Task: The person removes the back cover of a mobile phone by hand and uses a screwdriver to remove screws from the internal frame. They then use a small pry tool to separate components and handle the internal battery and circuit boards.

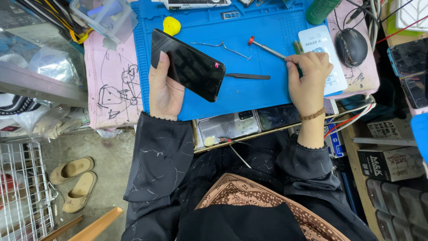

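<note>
Grey concrete floor [111, 156] — cluttered workbench [370, 147], wire rack [22, 192].

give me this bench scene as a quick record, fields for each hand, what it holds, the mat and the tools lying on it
left hand: holds a black phone, dark screen up, tilted above the mat
right hand: grips a screwdriver with a red cap, tip end hidden in the fingers
mat: blue, on a pink sheet
tools on mat: black tweezers, thin metal tweezers, yellow pick
right of mat: black mouse

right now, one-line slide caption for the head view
Left hand holds a black smartphone over a blue repair mat; right hand grips a red-capped screwdriver.
</note>
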